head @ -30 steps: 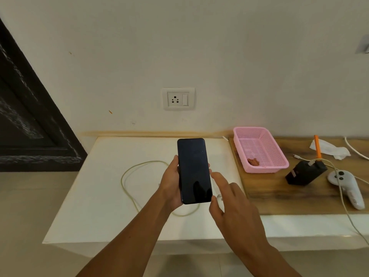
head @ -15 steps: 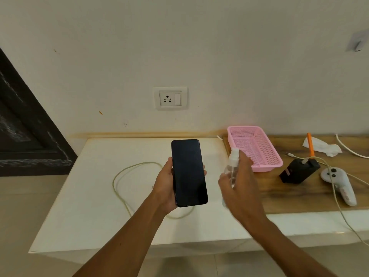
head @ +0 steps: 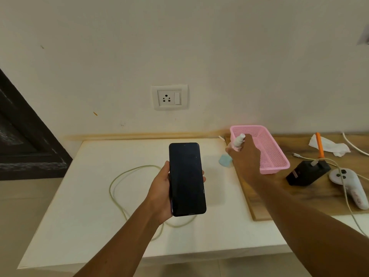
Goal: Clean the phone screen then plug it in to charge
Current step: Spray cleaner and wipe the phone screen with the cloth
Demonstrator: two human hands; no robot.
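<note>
Above the white tabletop (head: 83, 196), your left hand (head: 161, 193) grips the dark phone (head: 186, 179) upright, screen facing you, over a looped pale cable (head: 119, 176). Your right hand (head: 244, 156) curls around a small spray bottle (head: 238, 141) beside the pink basket (head: 273, 154). A wall socket (head: 169, 97) sits behind.

You find no readable text, brand, number or sign anywhere in your view. The dark glass screen of the black slab phone (head: 187, 179) is blank, and the white plastic wall socket plate (head: 170, 97) bears no lettering you can make out.
</note>
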